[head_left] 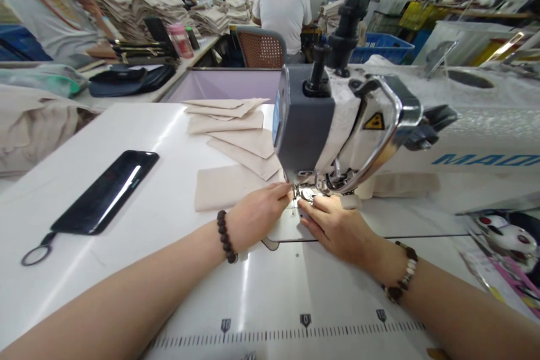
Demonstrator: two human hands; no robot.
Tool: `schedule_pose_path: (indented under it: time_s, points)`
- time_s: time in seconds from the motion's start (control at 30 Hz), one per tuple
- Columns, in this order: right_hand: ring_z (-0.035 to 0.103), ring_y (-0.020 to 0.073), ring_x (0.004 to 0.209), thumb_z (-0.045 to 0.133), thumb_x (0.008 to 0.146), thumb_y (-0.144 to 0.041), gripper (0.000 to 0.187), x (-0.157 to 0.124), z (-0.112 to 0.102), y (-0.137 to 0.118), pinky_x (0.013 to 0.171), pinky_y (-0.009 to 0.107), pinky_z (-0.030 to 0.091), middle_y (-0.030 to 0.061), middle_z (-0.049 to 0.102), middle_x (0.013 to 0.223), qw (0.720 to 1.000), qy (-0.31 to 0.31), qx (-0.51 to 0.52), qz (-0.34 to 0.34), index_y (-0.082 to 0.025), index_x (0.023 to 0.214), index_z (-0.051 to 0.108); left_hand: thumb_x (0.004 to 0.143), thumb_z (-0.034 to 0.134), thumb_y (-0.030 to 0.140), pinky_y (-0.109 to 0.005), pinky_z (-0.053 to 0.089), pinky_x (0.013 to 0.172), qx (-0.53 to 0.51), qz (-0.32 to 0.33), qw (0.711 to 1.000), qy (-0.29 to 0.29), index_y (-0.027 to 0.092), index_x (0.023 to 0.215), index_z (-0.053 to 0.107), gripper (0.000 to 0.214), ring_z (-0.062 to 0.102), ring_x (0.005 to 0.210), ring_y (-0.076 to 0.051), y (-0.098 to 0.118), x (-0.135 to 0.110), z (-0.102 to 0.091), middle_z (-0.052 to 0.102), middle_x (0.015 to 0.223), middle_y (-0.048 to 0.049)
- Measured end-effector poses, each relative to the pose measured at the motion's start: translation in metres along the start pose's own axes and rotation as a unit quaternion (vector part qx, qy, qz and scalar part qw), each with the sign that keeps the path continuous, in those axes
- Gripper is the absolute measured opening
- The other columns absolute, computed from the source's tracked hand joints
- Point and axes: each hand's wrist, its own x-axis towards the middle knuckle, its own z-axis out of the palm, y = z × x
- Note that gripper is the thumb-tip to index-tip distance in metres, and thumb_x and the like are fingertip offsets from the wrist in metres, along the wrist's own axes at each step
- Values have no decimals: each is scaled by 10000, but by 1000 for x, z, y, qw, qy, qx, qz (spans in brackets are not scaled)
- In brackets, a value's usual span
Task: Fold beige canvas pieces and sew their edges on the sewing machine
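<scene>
My left hand reaches in just left of the needle area of a sewing machine. Its fingers are pressed together at the presser foot, and whatever lies between them is too small to name. On the other side, my right hand is closed, its fingertips down on the metal needle plate close to the foot. A beige strip shows behind its knuckles; I cannot tell whether the fingers grip it. Left of the machine lie a folded beige fabric piece and several more fabric pieces.
A black phone with a ring strap lies at left on the white table. A printed ruler runs along the front edge. Scissors and a small pouch are at right. Ahead, a person sits by a chair.
</scene>
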Motion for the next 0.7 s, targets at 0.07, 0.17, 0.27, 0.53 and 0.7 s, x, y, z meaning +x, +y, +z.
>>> schedule_pose_path:
  time_s: [0.07,0.17,0.27,0.53,0.7]
  points:
    - [521,172,713,420,885,-253,273,0,0,0,559,248,385,84,602,788,1000,-4,3,2,-118,1026,612,879,390,71,-284,429,900,43,-7,999,-2,89,971,550,186,531,943,-169,0,1,-3,560,950,-75]
    - [521,176,712,419,885,-255,280,-1,0,0,592,264,402,92,601,792,1000,-3,-1,-5,-110,1024,615,884,387,75,-268,434,891,69,-2,998,-8,77,967,559,190,535,940,-166,2,2,-6,563,943,-79]
    - [530,179,717,388,899,-263,300,-1,0,0,607,274,417,95,603,799,1000,-1,-8,-3,-115,1039,609,879,405,76,-256,427,898,78,9,997,-16,65,968,562,181,537,943,-164,4,2,-6,569,956,-90]
    - [574,184,708,323,920,-297,346,-4,7,2,621,294,470,85,615,808,1000,1,-17,-7,-137,1051,600,879,353,69,-390,402,928,124,-73,988,54,92,971,534,204,494,1031,-217,-10,-5,-2,545,1042,-117]
    - [605,187,741,304,924,-297,361,-6,14,5,620,285,503,92,637,834,999,27,-16,-25,-134,1074,590,870,380,75,-365,455,851,117,-80,988,62,100,907,560,185,544,942,-200,-34,1,-8,569,975,-111]
